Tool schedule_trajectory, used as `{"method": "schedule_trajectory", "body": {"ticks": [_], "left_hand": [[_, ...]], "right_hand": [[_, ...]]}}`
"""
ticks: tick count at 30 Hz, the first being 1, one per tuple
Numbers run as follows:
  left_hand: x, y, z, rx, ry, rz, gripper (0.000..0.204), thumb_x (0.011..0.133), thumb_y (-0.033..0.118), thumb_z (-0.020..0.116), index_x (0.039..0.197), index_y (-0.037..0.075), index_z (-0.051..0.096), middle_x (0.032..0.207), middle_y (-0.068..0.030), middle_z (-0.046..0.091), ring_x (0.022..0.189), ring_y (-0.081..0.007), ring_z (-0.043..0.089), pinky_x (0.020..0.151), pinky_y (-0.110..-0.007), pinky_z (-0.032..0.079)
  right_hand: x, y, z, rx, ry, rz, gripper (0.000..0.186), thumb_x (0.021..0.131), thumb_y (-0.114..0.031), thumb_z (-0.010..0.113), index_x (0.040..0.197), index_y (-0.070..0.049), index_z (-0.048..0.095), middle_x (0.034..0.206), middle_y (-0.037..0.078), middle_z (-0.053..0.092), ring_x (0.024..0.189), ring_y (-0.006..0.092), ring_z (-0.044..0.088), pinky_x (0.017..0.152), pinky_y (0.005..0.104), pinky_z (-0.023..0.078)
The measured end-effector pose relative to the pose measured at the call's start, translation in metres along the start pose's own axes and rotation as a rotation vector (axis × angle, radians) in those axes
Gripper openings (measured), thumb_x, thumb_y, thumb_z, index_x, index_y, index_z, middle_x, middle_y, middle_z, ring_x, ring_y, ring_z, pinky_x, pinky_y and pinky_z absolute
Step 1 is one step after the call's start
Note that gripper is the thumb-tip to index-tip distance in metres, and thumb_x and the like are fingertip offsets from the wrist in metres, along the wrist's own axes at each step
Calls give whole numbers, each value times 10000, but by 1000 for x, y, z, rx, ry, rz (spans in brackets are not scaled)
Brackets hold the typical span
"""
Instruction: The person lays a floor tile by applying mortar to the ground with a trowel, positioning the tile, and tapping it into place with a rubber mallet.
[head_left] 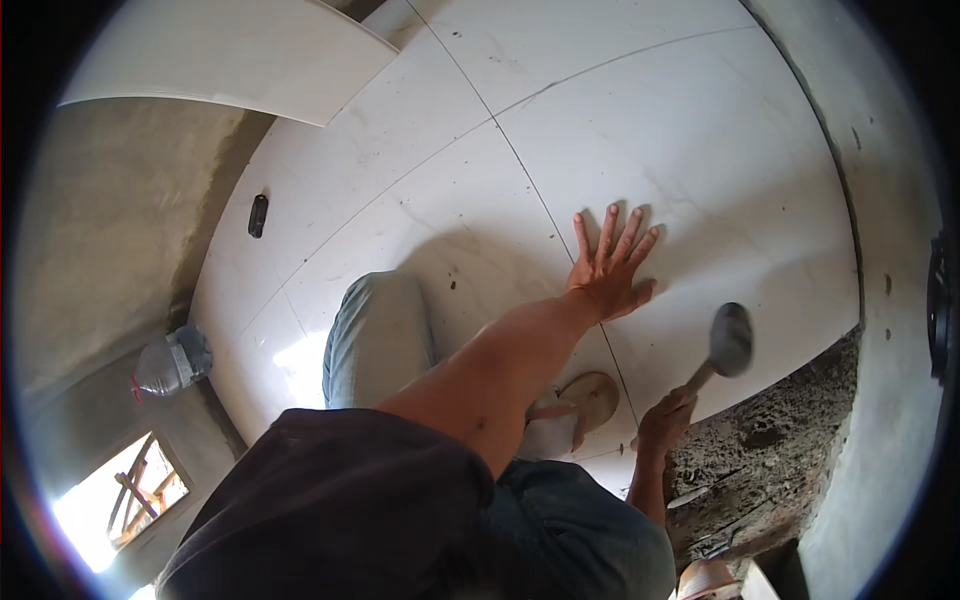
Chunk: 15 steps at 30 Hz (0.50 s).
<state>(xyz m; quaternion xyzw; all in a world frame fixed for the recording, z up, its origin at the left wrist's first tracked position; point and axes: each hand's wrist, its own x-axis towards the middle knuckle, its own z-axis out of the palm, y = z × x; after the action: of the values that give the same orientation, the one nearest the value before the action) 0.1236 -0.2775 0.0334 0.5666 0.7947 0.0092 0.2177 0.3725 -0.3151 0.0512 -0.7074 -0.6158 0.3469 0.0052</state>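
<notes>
My left hand (pixel 606 277) lies on a large white floor tile (pixel 690 150), palm down with its fingers spread. Lower right, my right hand (pixel 664 424) is closed round the handle of a rubber mallet (pixel 731 341). The mallet's dark head is slightly blurred and appears over the tile's near right part; whether it touches the surface I cannot tell. Close to the left hand runs a dark joint (pixel 540 197) between this tile and its neighbours. My knee in jeans (pixel 372 325) and a sandalled foot (pixel 590 398) are on the tiles to the left.
Rough dark mortar bed (pixel 765 440) borders the tiles at lower right, beside a grey wall (pixel 890 200). A small black object (pixel 258 216) lies on the left tiles. A clear plastic bottle (pixel 172 362) is by the left wall. A pale panel (pixel 230 50) juts in at upper left.
</notes>
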Motion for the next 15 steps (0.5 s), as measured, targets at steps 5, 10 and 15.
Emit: {"method": "schedule_trajectory", "body": {"ticks": [5, 10, 15], "left_hand": [[4, -2, 2, -11, -3, -2, 743, 884, 586, 365, 1493, 229, 131, 1559, -86, 4, 1420, -378, -17, 1045, -710, 22], [5, -4, 1, -36, -15, -17, 765, 866, 570, 422, 1490, 221, 149, 1559, -87, 25, 1422, -375, 7, 1054, -697, 48], [6, -5, -1, -12, -90, -4, 766, 872, 573, 392, 1493, 215, 124, 1559, -100, -7, 1417, -391, -14, 1040, -715, 33]], "right_hand": [[-2, -9, -8, 80, 199, -52, 552, 984, -458, 308, 915, 54, 503, 785, 243, 562, 713, 412, 559, 646, 490, 423], [1, -33, -32, 187, 75, -28, 520, 985, -420, 314, 827, 37, 505, 733, 245, 545, 704, 425, 555, 624, 509, 409], [19, 5, -8, -79, 26, -231, 407, 972, -315, 364, 814, 29, 512, 726, 245, 531, 648, 415, 530, 612, 491, 410]]}}
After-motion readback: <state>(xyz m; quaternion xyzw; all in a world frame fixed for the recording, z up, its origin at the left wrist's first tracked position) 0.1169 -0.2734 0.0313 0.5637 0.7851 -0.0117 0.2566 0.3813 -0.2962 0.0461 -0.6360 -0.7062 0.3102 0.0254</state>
